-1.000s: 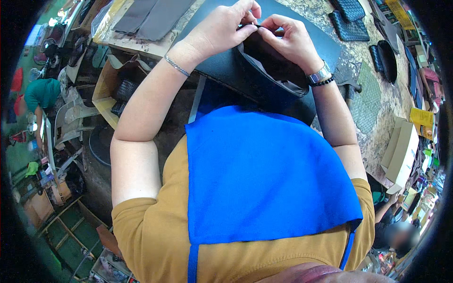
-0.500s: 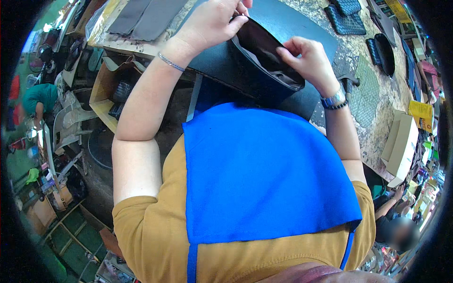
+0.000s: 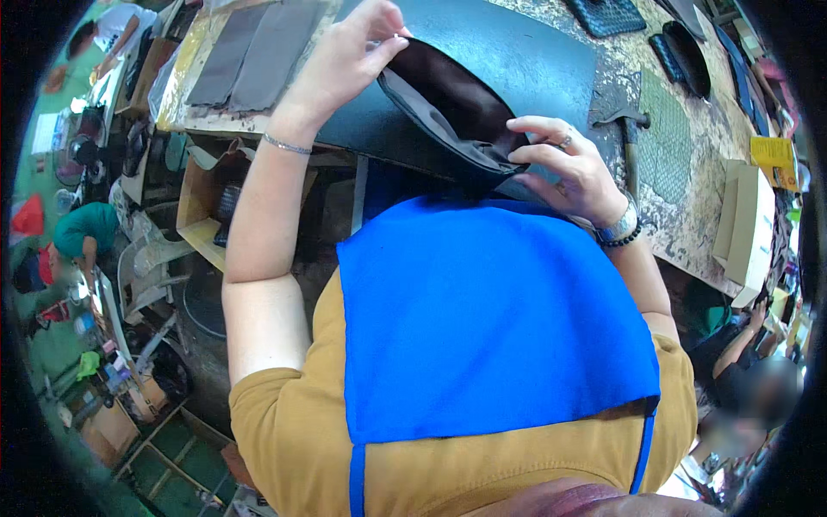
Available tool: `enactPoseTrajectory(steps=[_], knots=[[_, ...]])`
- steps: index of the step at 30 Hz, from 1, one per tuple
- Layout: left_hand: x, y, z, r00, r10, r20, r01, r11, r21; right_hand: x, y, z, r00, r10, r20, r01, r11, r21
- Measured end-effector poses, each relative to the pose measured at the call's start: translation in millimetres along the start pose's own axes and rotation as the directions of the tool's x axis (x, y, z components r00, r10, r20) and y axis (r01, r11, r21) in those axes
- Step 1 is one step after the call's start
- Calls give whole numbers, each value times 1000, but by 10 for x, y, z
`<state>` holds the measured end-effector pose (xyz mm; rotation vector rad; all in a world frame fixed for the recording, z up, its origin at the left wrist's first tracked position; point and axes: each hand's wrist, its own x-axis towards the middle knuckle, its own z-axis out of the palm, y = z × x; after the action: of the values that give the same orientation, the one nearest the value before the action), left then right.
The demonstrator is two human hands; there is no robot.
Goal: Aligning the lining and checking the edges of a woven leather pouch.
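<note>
A black pouch (image 3: 444, 108) with a dark brown and grey lining is spread at its mouth, tilted over the near edge of a dark board (image 3: 508, 47). At its upper left end, my left hand (image 3: 349, 65) pinches the rim between thumb and fingers. My right hand (image 3: 568, 168) holds the lower right end, with its fingers over the rim and the thumb below. The pouch's outer underside is mostly hidden from view.
A hammer (image 3: 631, 142) lies right of the board beside a green textured sheet (image 3: 663, 129). Black woven pieces (image 3: 607, 13) and a dark open case (image 3: 689, 60) sit farther back. Grey panels (image 3: 267, 56) lie far left; a white carton (image 3: 745, 228) stands at right.
My left hand has drawn the pouch's upper end left and slightly down. My right hand has shifted down and changed its hold on the other end, and the mouth faces me more.
</note>
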<state>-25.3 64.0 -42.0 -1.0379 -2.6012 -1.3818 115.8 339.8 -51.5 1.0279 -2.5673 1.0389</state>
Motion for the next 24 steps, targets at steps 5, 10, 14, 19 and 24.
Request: enactPoseTrajectory(steps=[5,10,14,19,24], knots=[[-228,448,148,917,398,-15,-393,912,120,229,-97,-40,998,-30,-64,33,998,49],[-650,760,231,950,291,-117,-269,948,171,435,-246,-76,989,-28,-148,52,986,161],[-715,765,154,983,125,-136,-124,992,17,481,-346,-100,983,92,-161,-54,972,229],[-726,811,122,963,249,-100,-229,958,175,481,-413,-73,989,64,-134,-33,975,220],[-724,857,128,966,258,-29,-244,940,239,487,-469,-70,994,75,-79,-59,980,192]])
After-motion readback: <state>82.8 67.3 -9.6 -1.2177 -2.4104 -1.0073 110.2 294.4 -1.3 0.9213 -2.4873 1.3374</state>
